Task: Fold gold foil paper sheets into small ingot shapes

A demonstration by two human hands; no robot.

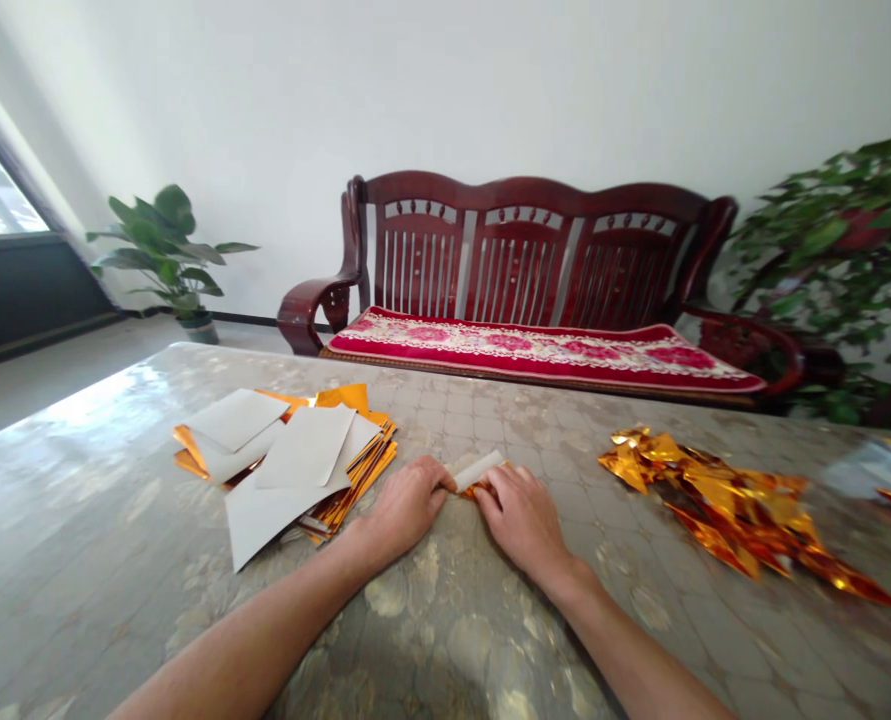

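Note:
Between my two hands, low over the patterned tabletop (407,640), is a narrow folded strip of foil paper (479,469), its pale side up and a bit of gold showing beneath. My left hand (413,500) pinches the strip's left end, fingers closed. At the other end my right hand (518,510) grips it with curled fingers, the thumb along the near edge. Left of my hands lies a loose stack of foil paper sheets (310,445), mostly white side up with gold edges. On the right rests a heap of folded, pointed gold foil pieces (715,500).
A clear plastic bag (872,466) lies at the table's right edge near another gold piece. Beyond the table stands a dark red wooden bench (542,250) with a red floral cushion (505,342). Potted plants (167,245) flank it on both sides.

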